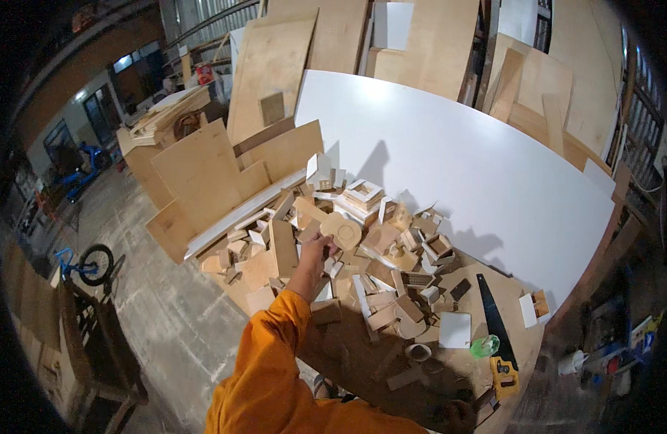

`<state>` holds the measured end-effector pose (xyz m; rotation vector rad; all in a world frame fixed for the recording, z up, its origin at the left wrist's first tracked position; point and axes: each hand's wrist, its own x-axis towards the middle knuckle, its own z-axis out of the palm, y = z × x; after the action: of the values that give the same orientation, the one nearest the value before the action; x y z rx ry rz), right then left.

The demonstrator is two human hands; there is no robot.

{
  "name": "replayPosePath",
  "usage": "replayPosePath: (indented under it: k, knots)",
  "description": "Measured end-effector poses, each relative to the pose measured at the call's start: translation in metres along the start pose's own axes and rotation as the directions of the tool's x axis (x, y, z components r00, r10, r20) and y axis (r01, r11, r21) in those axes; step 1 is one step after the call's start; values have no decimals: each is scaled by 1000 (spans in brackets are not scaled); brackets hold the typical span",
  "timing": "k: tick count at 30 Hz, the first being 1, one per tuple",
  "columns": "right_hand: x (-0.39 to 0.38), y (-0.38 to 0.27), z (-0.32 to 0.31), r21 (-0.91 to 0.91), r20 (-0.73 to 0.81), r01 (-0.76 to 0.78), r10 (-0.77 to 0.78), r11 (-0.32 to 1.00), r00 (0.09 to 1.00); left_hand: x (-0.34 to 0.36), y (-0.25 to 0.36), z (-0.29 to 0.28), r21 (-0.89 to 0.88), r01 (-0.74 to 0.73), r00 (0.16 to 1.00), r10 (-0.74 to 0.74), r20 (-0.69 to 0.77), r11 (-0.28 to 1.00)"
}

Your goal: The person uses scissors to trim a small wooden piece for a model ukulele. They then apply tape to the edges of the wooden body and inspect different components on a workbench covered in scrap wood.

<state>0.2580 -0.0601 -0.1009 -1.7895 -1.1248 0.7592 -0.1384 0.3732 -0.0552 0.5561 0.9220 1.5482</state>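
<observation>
Left hand (316, 251), orange sleeve, is out over the scrap heap (402, 242). Thumb and fingers pinched nearly together on the near edge of a flat round wooden piece (342, 231) with a ring marked on its face. Disc is face-up to us, above the heap, roughly mid-pile. Wooden strip (310, 210) runs off its upper left; can't tell if the two are joined.

Right hand (460, 416) looks to be down in the shadow at the near edge. Too dark, can't tell how open it is or if it has anything.

Heap is mixed offcuts, bare wood and white-faced, loose on the tabletop (510, 318). To its right: white square panel (455, 330), green see-through container (484, 346) beside a handsaw (497, 333), black blade, yellow handle nearest us. Small dark slab (460, 290) left of the blade, open white-sided box (533, 309) to its right.

Big white board (449, 145) stands behind the heap, plywood sheets (199, 166) at left.
</observation>
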Motion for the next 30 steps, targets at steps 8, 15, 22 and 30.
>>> replayPosePath:
  k: [8,15,22,30]
  knots:
    - [-26,31,51,412,-69,-157,203,898,977,80,-26,-2,-54,225,971,-219,100,973]
    - [-25,-19,67,90,-167,-9,24,996,986,110,-33,-6,-49,253,967,-251,40,966]
    - [-35,5,80,129,-247,56,-22,990,969,107,-33,17,-33,332,940,-334,-68,943]
    - [-44,-22,99,305,-290,-50,143,951,946,95,-21,19,-177,353,932,-363,-25,919]
